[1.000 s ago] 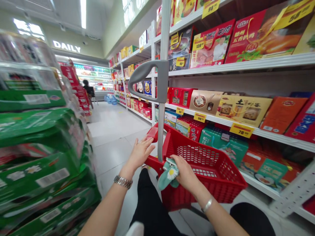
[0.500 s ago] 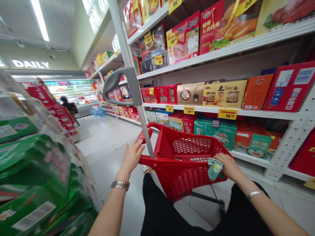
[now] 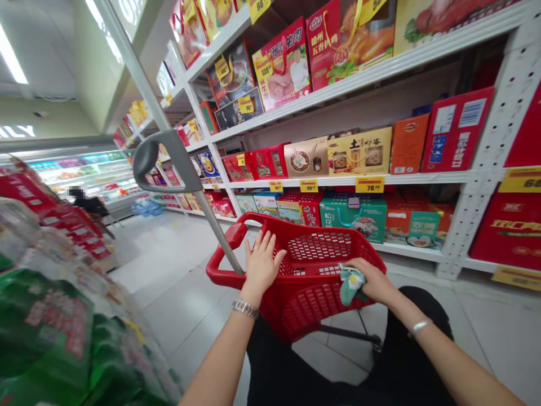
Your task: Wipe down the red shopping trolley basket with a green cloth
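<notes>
Snugly, the right hand [image 3: 372,279] clasps a green cloth [image 3: 350,286].

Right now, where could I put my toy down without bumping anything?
The floor tiles between the red shopping basket and the green packs are bare. Inside the basket, mesh shows beyond the left hand. The shelves are crowded with gift boxes.

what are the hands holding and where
The right hand grips a green flowered cloth at the right rim of the red basket. The left hand rests open on the basket, holding nothing.
</notes>
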Available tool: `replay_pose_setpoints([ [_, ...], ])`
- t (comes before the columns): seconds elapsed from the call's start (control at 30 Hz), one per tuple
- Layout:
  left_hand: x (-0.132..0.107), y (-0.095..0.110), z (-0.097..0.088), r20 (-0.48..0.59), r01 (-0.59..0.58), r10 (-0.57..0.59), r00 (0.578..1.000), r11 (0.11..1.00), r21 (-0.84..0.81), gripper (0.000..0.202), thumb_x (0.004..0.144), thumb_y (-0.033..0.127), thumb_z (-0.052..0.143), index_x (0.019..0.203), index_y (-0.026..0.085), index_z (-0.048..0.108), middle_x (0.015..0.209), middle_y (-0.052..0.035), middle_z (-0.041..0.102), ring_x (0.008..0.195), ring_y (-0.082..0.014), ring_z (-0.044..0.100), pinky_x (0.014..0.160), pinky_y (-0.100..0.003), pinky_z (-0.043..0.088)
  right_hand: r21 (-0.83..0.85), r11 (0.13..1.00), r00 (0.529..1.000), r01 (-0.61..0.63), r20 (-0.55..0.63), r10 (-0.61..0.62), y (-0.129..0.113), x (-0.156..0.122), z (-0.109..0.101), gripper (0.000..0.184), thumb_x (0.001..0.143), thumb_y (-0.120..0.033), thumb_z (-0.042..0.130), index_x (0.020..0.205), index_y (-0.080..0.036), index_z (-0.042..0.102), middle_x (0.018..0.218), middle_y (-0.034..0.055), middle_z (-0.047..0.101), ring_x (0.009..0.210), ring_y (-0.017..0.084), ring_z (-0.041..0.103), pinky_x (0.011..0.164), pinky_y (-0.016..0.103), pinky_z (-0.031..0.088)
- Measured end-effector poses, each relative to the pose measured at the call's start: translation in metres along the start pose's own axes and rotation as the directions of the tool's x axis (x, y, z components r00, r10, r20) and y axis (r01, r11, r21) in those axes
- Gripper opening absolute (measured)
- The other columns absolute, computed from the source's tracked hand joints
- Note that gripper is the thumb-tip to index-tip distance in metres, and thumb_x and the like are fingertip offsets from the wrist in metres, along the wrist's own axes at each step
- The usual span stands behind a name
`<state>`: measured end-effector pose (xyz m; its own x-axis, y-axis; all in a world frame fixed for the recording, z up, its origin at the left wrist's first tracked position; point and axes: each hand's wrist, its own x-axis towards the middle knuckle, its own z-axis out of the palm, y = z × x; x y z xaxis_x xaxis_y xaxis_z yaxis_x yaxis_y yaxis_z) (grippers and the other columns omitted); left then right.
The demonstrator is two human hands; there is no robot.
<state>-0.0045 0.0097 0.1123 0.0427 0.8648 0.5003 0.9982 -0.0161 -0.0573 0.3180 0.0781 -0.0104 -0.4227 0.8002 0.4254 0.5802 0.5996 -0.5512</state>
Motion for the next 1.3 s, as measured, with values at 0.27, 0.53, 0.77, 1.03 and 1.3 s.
replay_pose_setpoints([
  [0.27,0.009,0.009,0.019,0.237,0.113,-0.144,0.961,0.983,0.143,0.071,0.102,0.061,0.025,0.150,0.016,0.050,0.159,-0.0161,0.044,0.152,-0.0356,0.031,0.123,-0.069,0.012,-0.331,0.925,0.979,-0.186,-0.141,0.147,-0.056,0.029,-0.003,0.051,0.077,0.001,0.049,0.120,-0.020,0.065,0.121,0.0117,0.063,0.098,0.025,0.064,0.084,0.033,0.046],
  [0.53,0.008,0.006,0.017,0.267,0.121,-0.157,0.951,0.982,0.146,0.072,0.102,0.062,0.022,0.147,0.015,0.054,0.156,-0.0163,0.049,0.151,-0.0368,0.034,0.123,-0.068,0.015,-0.269,0.955,0.972,-0.127,0.156,0.173,-0.102,0.023,0.018,0.048,0.079,-0.012,0.063,0.128,-0.016,0.062,0.127,0.0141,0.060,0.113,0.029,0.058,0.096,0.037,0.042],
  [0.77,0.007,0.007,0.017,0.262,0.125,-0.158,0.952,0.983,0.137,0.071,0.102,0.062,0.025,0.145,0.015,0.056,0.155,-0.0166,0.051,0.150,-0.0381,0.034,0.123,-0.069,0.014,-0.028,0.995,0.986,-0.100,0.129,0.103,-0.122,0.037,0.042,0.057,0.088,-0.038,0.066,0.139,-0.014,0.054,0.135,0.0182,0.055,0.126,0.032,0.052,0.108,0.046,0.040],
  [1.03,0.003,-0.003,0.018,0.220,0.105,-0.128,0.967,0.988,0.115,0.062,0.105,0.051,0.023,0.140,0.015,0.060,0.151,-0.0167,0.055,0.147,-0.0373,0.040,0.121,-0.070,0.018,0.174,0.984,0.996,0.048,0.065,-0.060,-0.172,0.062,0.086,0.043,0.086,-0.024,0.068,0.127,-0.020,0.057,0.123,0.0108,0.061,0.114,0.024,0.059,0.099,0.038,0.049],
  [1.3,0.001,-0.032,0.016,0.246,0.169,-0.195,0.949,0.978,0.125,0.058,0.104,0.052,0.030,0.139,0.018,0.060,0.152,-0.0154,0.055,0.147,-0.0386,0.040,0.120,-0.071,0.019,-0.044,0.999,0.981,0.011,0.193,-0.002,-0.125,0.032,0.047,0.040,0.084,-0.028,0.073,0.123,-0.025,0.066,0.122,0.0076,0.066,0.113,0.025,0.061,0.093,0.036,0.047],
])
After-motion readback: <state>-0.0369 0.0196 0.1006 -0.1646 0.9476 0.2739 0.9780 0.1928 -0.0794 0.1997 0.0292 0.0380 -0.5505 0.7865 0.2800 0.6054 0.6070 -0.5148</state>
